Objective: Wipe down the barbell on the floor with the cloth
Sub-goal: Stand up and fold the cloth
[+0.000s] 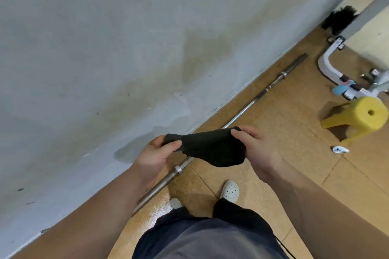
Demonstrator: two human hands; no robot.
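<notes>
A long steel barbell point(244, 109) lies on the brown floor beside the grey wall, running from lower left to upper right. Its middle is hidden behind a black cloth point(212, 149) that I hold stretched in the air above it. My left hand point(156, 154) pinches the cloth's left end between thumb and fingers. My right hand point(255, 149) grips the cloth's right edge. Both hands are well above the bar, not touching it.
The grey wall point(126, 48) runs close along the bar's far side. A yellow plastic stool point(357, 120) lies tipped over at the right, with a white exercise-machine frame point(330, 69) behind it and a small white object point(340, 149) on the floor. My feet in white clogs point(230, 190) stand by the bar.
</notes>
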